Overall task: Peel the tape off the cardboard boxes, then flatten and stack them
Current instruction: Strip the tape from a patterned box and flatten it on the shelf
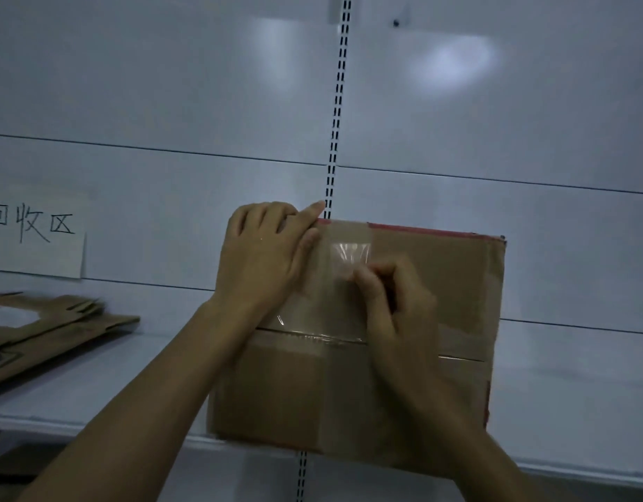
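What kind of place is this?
Probably a shop's back room for recycling: a paper sign reading "recycling area" in Chinese, white metal shelves with a slotted post, and a pile of flattened cardboard.

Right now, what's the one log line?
step: peeling tape | left hand: grips box edge | right hand: pinches tape | flat boxes: stacked at left
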The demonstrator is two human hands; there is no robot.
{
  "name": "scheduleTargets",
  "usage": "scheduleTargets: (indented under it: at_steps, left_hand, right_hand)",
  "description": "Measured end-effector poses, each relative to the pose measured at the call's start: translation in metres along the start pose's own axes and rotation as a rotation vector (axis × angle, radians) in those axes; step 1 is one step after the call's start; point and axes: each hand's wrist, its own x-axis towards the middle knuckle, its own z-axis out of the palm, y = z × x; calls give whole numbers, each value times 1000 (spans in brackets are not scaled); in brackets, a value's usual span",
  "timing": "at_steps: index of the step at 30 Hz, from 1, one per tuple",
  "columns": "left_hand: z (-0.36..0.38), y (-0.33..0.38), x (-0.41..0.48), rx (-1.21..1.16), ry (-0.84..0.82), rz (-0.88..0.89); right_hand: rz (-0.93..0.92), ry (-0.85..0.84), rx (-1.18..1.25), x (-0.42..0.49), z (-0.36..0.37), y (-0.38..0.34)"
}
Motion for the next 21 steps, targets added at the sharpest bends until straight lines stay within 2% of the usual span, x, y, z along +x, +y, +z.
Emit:
scheduleTargets:
  at_steps: [2, 3, 4, 6, 7, 9, 10, 12, 15, 21]
  left_hand:
    - [4, -3, 0, -7, -3, -24]
    - [5, -5, -2, -12, 0, -41]
    - [7, -6, -4, -15, 10, -57]
    - [9, -3, -7, -23, 33, -76]
    - [9, 1, -8, -30, 34, -94]
    - [11, 14, -11, -14, -5, -128]
    - [14, 24, -18, 2, -33, -121]
    - [20, 42, -43, 14, -79, -52]
    - [24, 54, -78, 15, -65, 38]
    - [21, 54, -76, 24, -55, 58]
  right_hand:
    - [12, -81, -108, -40, 5, 8]
    - [45, -200, -208, -67, 13, 20]
    - [154, -347, -309, -90, 21, 29]
    - [289, -425, -314, -137, 33, 44]
    - [313, -364, -169, -156, 34, 44]
    - [244, -156, -128, -173, 23, 31]
    - [211, -104, -113, -177, 18, 21]
    - [198, -68, -102, -170, 11, 3]
    - [324, -63, -34, -166, 10, 3]
    - [349, 76, 27, -184, 10, -27]
